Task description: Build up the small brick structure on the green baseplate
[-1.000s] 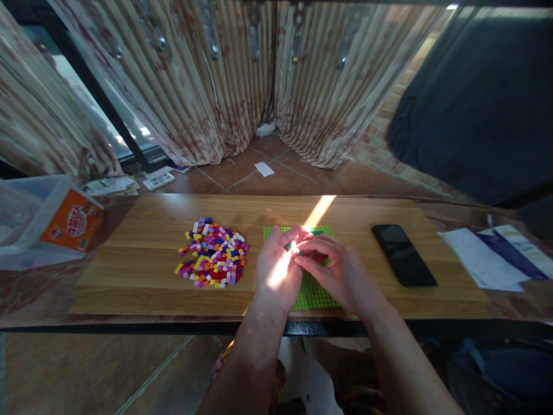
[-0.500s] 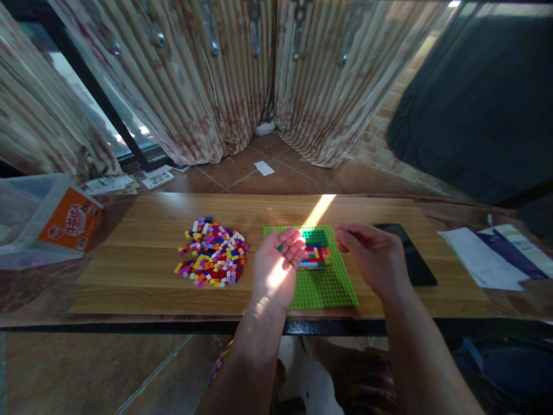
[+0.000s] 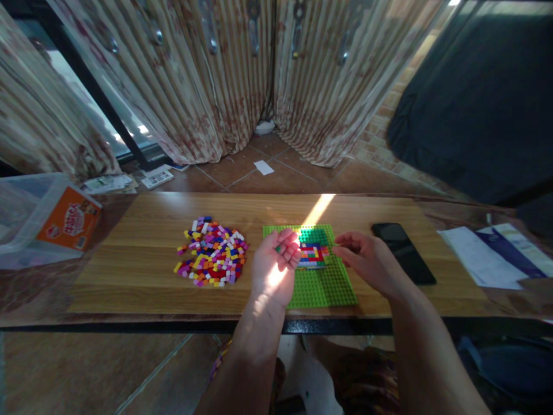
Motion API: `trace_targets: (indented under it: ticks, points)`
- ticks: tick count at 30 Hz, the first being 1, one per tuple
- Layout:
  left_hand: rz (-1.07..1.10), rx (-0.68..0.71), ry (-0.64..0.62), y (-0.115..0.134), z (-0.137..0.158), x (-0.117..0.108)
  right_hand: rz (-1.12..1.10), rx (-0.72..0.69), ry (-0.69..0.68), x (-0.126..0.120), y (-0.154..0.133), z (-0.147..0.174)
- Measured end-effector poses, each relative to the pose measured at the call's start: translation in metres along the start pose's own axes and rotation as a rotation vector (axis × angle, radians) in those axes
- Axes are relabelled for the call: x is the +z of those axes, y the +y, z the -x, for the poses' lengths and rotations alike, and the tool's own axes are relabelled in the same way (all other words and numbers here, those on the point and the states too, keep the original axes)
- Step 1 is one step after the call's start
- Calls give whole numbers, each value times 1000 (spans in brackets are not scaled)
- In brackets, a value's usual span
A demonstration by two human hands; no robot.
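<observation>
My left hand [image 3: 273,276] is turned palm up and cupped over the left part of a light green studded baseplate [image 3: 324,289]. A small green building brick [image 3: 277,249] lies in it near the base of the fingers. My right hand [image 3: 369,256] is at the plate's right edge, thumb and fingertips pinched together; anything between them is too small to make out. On the plate, partly hidden by my left hand, are a dark green brick area [image 3: 314,235] and a multicoloured brick pattern [image 3: 318,254].
A heap of loose coloured bricks [image 3: 216,253] lies left on the wooden board [image 3: 133,259]. A black phone-like slab [image 3: 404,253] and papers [image 3: 479,259] are at right. A clear plastic bin [image 3: 26,225] with an orange label stands far left.
My right hand has shifted slightly, its fingertips now lower and a little further left, uncovering more of the black slab. My left hand stays cupped with the green brick in it.
</observation>
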State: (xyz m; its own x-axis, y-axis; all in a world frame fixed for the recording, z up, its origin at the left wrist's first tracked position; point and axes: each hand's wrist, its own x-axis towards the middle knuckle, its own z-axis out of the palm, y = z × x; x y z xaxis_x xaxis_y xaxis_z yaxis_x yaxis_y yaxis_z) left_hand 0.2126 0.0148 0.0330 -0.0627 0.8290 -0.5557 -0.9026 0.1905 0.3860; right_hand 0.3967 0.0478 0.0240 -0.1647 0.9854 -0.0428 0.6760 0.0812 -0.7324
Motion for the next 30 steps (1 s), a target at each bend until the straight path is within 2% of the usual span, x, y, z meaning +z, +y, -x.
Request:
trace_targets:
  ticks: [7,20,25,30]
  points:
    - [-2,-5,10,1,0,0,24,-33,-44,7,-4,-3]
    - [3,-18,34,2,2,2,83,-36,74,14,-3,-7]
    - [1,-17,29,1,1,2,-30,14,78,16,3,-9]
    - [-3,-10,18,1,1,2,-263,103,57,21,10,-13]
